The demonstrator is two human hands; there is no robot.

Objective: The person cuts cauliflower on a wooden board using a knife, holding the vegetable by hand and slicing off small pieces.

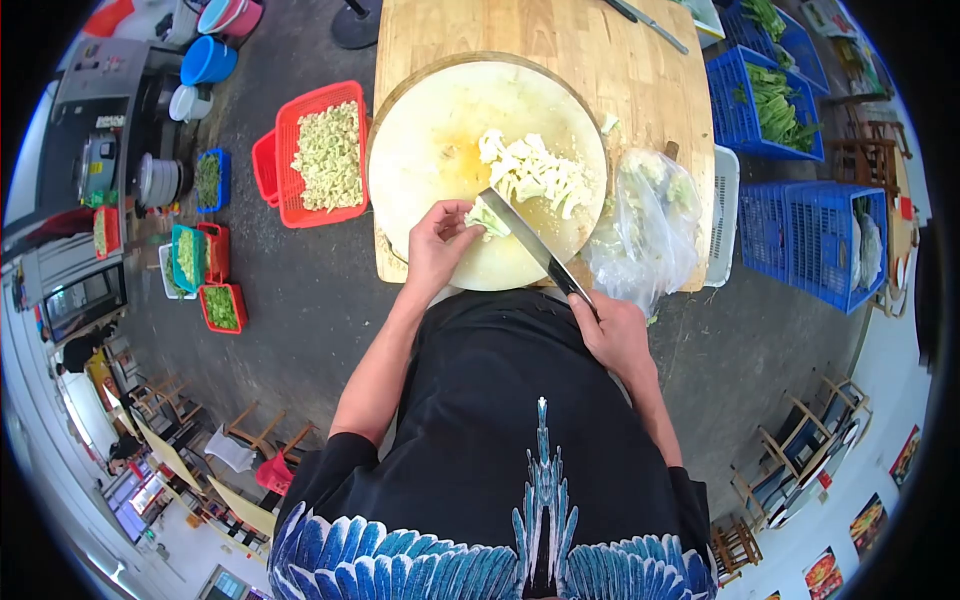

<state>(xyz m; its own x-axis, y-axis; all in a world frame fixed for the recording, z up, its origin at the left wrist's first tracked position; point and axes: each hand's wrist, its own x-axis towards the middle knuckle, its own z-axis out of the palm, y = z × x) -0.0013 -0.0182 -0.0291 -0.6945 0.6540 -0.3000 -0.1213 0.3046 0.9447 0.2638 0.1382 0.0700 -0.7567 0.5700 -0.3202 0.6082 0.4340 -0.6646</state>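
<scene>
My left hand (440,245) pinches a pale green-white cauliflower piece (488,218) near the lower middle of a round cutting board (420,130). In my right hand (612,335) is the handle of a broad knife (532,240), whose blade slants up and left with its tip end against that piece. Cut cauliflower (535,172) lies in a heap on the board, just above the blade, with small crumbs around it. To the board's right, a clear plastic bag (645,235) with cauliflower inside rests on the wooden table (640,90).
A red basket (288,160) of chopped pale vegetable stands left of the table. Blue crates (735,95) with leafy greens are at the right. Another knife (660,32) lies at the table's far edge. Small coloured baskets (222,308) sit on the floor at left.
</scene>
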